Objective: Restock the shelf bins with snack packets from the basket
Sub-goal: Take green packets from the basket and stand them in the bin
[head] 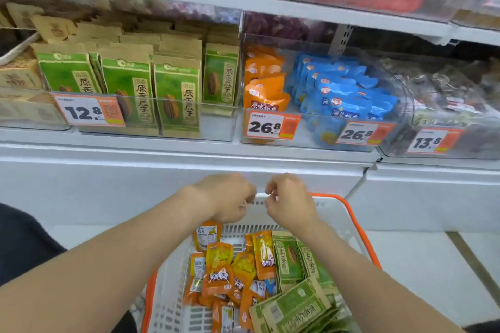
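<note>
ok so closest to me is the basket (173, 286), white with an orange rim, and that's where the snack packets are: green packets (295, 305) stacked on the right side, orange packets (219, 270) heaped on the left. Both hands hover close together over its far end. The right hand (290, 203) has its grip curled in tight, with nothing in it that I can see. The left hand (230, 197) is curled too, and one upright orange packet (207, 234) sits right under it, but I honestly can't tell if it's pinching that or just above it. Past them is the shelf: the orange bin (263, 89) looks roomy at the front, and the green bin (151, 84) is pretty full. My take: grab a few orange ones at once, keep them facing the same way, and drop them in behind the 26.8 tag (266, 126), not into the blue packets (346, 92) next door
</note>
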Tool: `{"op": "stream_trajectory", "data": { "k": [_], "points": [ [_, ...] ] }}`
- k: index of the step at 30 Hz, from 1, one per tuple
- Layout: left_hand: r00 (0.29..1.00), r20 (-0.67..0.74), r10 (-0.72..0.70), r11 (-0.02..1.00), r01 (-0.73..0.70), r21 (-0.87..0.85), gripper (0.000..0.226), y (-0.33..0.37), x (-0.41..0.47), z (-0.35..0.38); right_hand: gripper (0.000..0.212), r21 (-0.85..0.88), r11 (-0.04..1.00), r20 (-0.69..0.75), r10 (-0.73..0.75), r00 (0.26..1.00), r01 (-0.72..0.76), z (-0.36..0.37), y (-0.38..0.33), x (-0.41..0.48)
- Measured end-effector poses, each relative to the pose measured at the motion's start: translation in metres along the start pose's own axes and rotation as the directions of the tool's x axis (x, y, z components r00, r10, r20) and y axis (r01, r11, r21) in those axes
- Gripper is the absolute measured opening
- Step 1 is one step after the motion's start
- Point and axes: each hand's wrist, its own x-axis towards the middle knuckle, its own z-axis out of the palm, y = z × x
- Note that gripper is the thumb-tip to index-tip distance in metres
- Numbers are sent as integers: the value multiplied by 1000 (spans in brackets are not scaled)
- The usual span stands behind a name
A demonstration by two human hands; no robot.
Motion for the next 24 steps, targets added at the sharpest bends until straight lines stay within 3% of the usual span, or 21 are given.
{"op": "stream_trajectory", "data": {
  "k": [2,4,7,9,12,15,18,20,24],
  "points": [
    [986,164,20,998,-30,59,37,16,3,12,29,55,997,345,26,938,-47,14,28,-15],
    [961,272,40,992,-70,102,37,30,7,25,33,24,998,583,28,812,-52,27,49,-34],
    [932,359,53,986,-107,131,37,45,12,39,36,-134,990,816,140,561,-52,48,71,-66],
    [925,374,68,976,-139,167,37,55,14,44,53,-250,966,871,198,449,58,58,77,-84],
    [910,404,91,967,-177,183,38,70,17,48,78,-358,892,858,198,474,276,61,77,-100],
    [906,410,104,962,-197,191,36,82,20,53,86,-394,838,836,157,527,377,60,73,-109],
    [901,417,121,962,-209,173,37,88,20,53,78,-408,827,833,164,528,386,63,74,-114],
    [900,416,129,964,-213,162,36,88,19,53,60,-425,810,821,158,548,403,60,73,-112],
    [893,434,117,969,-198,148,34,83,15,54,35,-392,868,808,167,565,304,55,71,-106]
  ]
}}
